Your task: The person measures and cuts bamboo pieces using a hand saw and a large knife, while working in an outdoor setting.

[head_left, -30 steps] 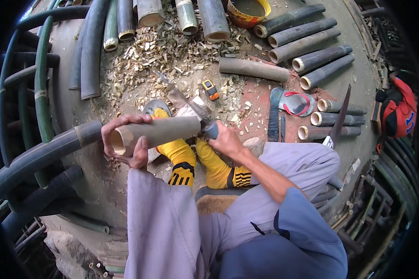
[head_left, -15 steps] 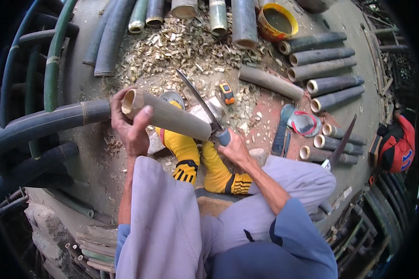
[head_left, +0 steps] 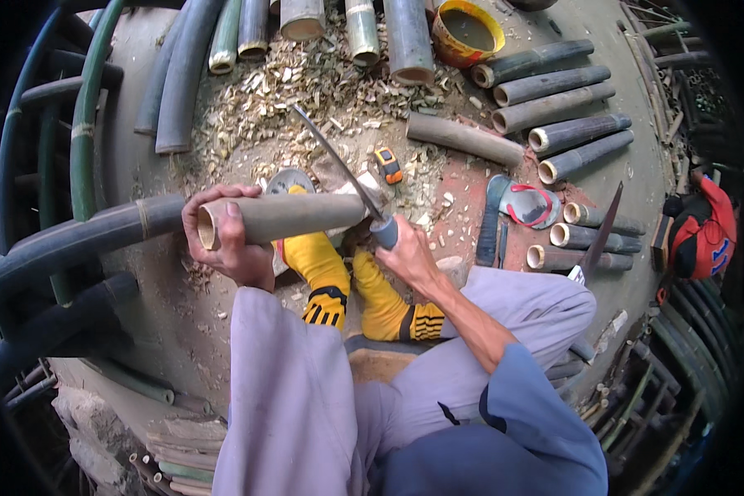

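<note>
My left hand (head_left: 236,248) is wrapped round the left end of a short brown bamboo tube (head_left: 306,217), its thumb lying along the top near the open mouth. The tube lies almost level above my yellow-socked feet (head_left: 316,264). In my right hand (head_left: 412,260) is a long knife (head_left: 339,165), gripped by its grey handle. Its narrow blade points up and away to the left, crossing close to the tube's right end. Whether the blade touches the tube I cannot tell.
Pale wood chips (head_left: 306,91) cover the ground ahead. A tape measure (head_left: 388,167) lies beyond the knife. Cut bamboo tubes (head_left: 554,88) line the right, near a yellow bucket (head_left: 443,41), a sandal (head_left: 517,207) and an upright saw blade (head_left: 605,227). Bent bamboo poles (head_left: 83,236) crowd the left.
The bamboo tube has swung from sloping down to the right to nearly level, its right end rising. My left hand has shifted left and down. The whole view has moved slightly.
</note>
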Demonstrator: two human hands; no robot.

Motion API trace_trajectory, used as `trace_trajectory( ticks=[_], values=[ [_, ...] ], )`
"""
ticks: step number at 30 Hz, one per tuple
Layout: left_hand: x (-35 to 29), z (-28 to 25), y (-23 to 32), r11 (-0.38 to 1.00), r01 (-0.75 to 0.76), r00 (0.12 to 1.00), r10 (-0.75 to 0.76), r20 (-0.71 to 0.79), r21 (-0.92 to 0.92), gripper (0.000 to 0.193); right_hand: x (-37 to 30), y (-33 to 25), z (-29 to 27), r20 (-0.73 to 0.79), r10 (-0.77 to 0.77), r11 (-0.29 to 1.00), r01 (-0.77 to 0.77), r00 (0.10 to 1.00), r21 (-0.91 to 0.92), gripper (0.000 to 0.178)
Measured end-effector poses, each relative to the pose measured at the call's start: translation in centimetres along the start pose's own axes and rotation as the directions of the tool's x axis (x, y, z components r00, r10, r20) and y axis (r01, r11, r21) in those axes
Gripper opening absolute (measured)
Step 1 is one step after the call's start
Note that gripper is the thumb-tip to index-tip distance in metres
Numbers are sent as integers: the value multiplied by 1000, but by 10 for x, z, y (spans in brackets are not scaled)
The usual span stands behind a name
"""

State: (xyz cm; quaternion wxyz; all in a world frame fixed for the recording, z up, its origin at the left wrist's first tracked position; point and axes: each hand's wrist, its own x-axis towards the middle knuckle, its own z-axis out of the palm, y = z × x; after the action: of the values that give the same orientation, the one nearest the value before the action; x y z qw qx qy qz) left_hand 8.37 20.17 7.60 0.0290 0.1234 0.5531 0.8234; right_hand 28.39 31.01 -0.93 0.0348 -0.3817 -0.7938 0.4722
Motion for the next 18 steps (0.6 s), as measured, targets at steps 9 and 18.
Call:
trace_trajectory(
  ticks=[9,18],
  values=[
    [7,-10,-3,986,29,990,-6,139,-165,33,-18,-40,-16,-265,-259,948,298,929,116,38],
    [15,-35,-3,983,51,946,9,323,-176,38,-16,-42,-23,-126,-80,977,103,989,188,33]
  ],
)
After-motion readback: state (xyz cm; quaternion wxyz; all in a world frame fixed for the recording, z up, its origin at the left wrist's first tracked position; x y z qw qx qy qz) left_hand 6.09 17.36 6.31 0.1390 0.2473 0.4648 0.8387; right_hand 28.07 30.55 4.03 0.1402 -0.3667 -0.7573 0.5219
